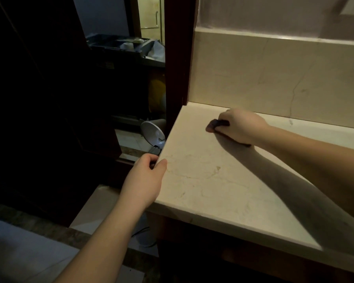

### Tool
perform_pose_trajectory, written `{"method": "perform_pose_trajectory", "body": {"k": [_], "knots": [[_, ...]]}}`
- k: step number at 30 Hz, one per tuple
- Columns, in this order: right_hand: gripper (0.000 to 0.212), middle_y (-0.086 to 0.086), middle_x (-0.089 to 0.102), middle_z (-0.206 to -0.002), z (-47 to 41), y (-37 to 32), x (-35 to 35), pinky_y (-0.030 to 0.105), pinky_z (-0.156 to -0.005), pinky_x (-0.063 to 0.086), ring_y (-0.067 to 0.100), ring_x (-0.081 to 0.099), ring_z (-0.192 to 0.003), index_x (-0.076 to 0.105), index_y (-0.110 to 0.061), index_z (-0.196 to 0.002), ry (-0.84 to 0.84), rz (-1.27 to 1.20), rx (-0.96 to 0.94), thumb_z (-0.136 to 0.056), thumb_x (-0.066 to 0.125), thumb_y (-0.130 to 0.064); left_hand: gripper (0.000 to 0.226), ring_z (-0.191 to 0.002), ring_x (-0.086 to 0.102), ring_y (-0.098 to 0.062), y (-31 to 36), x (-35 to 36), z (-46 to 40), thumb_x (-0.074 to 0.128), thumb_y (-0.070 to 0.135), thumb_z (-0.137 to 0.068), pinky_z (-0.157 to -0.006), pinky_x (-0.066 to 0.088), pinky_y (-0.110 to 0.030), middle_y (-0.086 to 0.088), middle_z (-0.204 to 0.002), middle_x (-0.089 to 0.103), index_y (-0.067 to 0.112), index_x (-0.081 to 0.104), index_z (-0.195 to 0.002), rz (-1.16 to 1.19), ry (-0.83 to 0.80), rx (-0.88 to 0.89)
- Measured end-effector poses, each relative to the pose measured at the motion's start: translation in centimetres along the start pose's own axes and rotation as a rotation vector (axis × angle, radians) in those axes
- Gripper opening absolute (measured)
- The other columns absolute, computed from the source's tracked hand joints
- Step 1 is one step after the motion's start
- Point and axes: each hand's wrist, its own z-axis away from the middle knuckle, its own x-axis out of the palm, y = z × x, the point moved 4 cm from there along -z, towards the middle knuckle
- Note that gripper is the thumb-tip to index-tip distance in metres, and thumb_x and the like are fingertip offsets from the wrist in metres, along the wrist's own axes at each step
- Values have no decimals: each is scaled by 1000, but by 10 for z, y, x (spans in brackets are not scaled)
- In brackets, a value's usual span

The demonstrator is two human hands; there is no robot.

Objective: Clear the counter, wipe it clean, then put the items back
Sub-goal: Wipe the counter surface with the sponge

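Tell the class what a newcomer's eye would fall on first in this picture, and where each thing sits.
First, the right hand near the back left corner of the pale marble counter, pressing a dark cloth onto it. Next, the left hand at the counter's left edge, gripping the stem of a white desk lamp held off the side.

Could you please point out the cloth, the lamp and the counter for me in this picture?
cloth (218, 125): head view, dark bunched part showing in front of the right hand.
lamp (152, 134): head view, middle of the round grey head.
counter (208, 180): head view, bare marble top.
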Motion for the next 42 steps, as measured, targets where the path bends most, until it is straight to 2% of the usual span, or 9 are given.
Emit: {"method": "perform_pose_trajectory", "body": {"k": [4,9,12,15,18,21,28,35,42], "knots": [[25,5,60,-91,-49,-17,2,32,-64,41,29,55,-88,50,-28,-74,38,-43,80,-90,52,-47,28,-81,51,2,0,-1,0,49,44,-96,-57,35,-18,10,-108,58,27,55,-118,8,-1,3],[13,5,63,-104,-89,-35,12,33,-67,38,30,59,-100,56,-22,-92,141,-69,168,-91,53,-34,28,-81,51,2,1,-1,0,48,45,-96,-56,34,-17,10,-110,58,28,56,-117,-27,5,10],[21,4,64,-109,-96,-29,11,31,-70,39,29,59,-104,64,-20,-102,146,-50,239,-91,53,-34,30,-83,53,2,1,-1,-1,48,46,-96,-58,35,-18,10,-111,58,28,57,-118,-30,1,23],[23,2,66,-100,-91,-8,6,28,-68,41,28,62,-98,70,-26,-101,109,-9,302,-89,54,-34,28,-83,54,0,-1,-1,-2,49,45,-96,-57,35,-18,9,-109,59,27,57,-115,-20,-7,15],[27,5,60,-85,-71,24,2,31,-64,42,31,62,-90,70,-16,-95,78,112,384,-90,53,-36,27,-81,54,0,0,0,-3,48,44,-96,-56,35,-19,9,-108,58,26,57,-114,-32,2,29],[29,6,59,-84,-58,45,-7,32,-65,43,33,62,-91,69,-15,-96,69,195,448,-90,51,-37,28,-80,53,0,1,0,-3,47,45,-96,-55,36,-19,10,-108,56,27,56,-115,-82,24,49],[22,11,68,-101,-83,-6,3,30,-68,42,33,63,-95,67,-11,-94,101,157,349,-88,47,-18,28,-77,51,0,4,-1,-2,46,44,-97,-55,34,-19,9,-107,53,24,55,-114,-95,25,56],[27,9,63,-102,-64,9,4,33,-67,43,33,58,-96,61,-18,-106,50,154,139,-93,47,-38,30,-76,49,2,2,-1,-1,47,44,-97,-54,32,-18,10,-106,54,23,55,-117,-76,27,51],[26,8,66,-106,-44,79,-4,36,-74,51,34,60,-99,63,-22,-106,87,211,297,-92,50,-39,29,-76,49,1,1,0,-3,48,43,-97,-55,34,-19,7,-108,57,23,57,-115,-74,36,47]]}}
